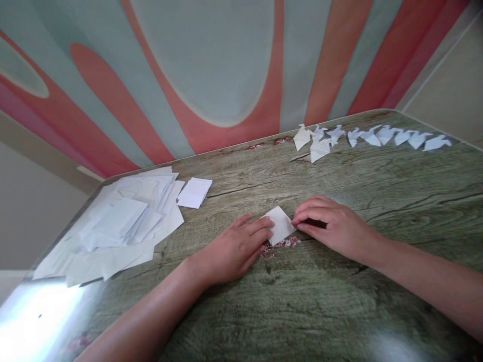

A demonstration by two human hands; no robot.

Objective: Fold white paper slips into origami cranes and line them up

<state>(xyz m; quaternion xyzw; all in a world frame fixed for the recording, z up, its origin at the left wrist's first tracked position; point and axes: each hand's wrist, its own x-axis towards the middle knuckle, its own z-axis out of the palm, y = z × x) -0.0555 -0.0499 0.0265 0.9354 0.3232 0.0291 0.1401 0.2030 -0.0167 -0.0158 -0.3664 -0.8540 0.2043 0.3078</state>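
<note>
A small folded piece of white paper (279, 224) lies on the table between my hands, one corner pointing away from me. My left hand (241, 245) rests flat on its left side, fingers stretched out and pressing it to the table top. At the paper's right corner, my right hand (326, 221) pinches the edge between thumb and fingers. The fingertips of my left hand cover part of the sheet.
Many loose white sheets (166, 229) spread over the table's left side, with a smaller stack (121, 218) on top. Beside them sits a small pile of paper squares (195, 192). Several folded paper birds (385, 134) line the back right, before a striped wall (226, 130).
</note>
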